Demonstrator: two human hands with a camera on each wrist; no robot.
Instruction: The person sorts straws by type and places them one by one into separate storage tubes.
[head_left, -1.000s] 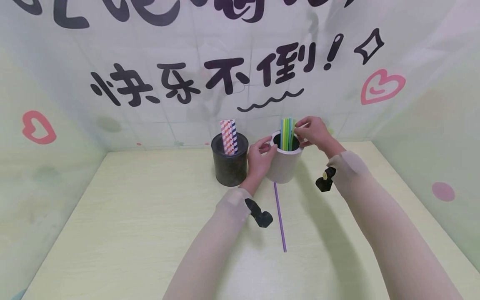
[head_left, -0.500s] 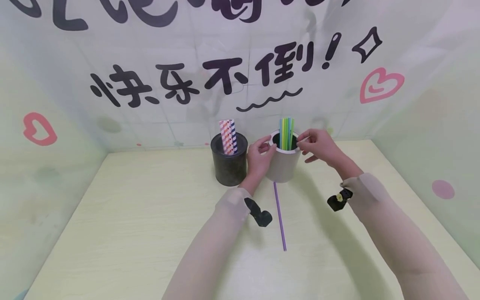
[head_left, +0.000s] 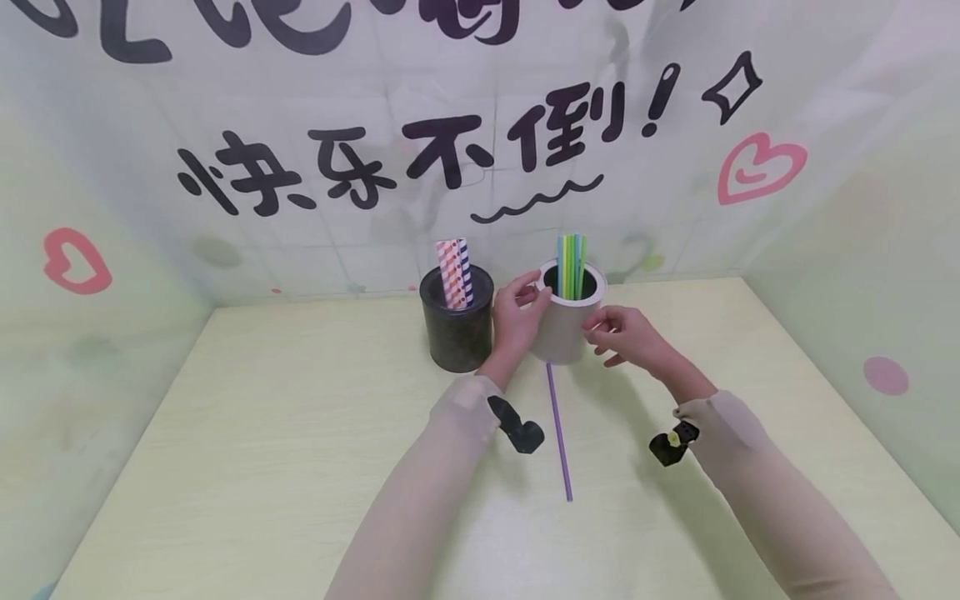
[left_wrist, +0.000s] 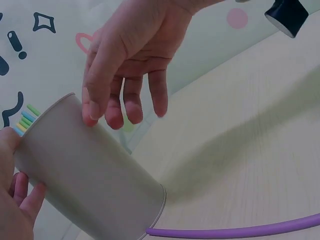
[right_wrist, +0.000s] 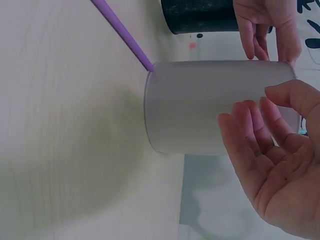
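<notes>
A light grey cylindrical holder [head_left: 564,329] with a white rim stands upright on the table, with several green, yellow and blue straws [head_left: 572,268] in it. My left hand [head_left: 517,317] holds its left side, thumb and index finger at the rim. To the right of the holder is my right hand [head_left: 626,337], fingers loosely bent and nothing in them. In the right wrist view the right hand's fingers [right_wrist: 250,127] overlap the holder's wall. One purple straw [head_left: 559,433] lies on the table, its far end right at the holder's base.
A black cylindrical holder [head_left: 459,337] with striped and dotted paper straws [head_left: 454,275] stands just left of my left hand. Behind both holders rises a printed backdrop [head_left: 337,242] with black lettering. A side wall [head_left: 862,292] borders the table [head_left: 262,433] on the right.
My right hand has left the straws and the rim, coming down and nearer along the grey holder's right side. The left hand keeps its place on the holder.
</notes>
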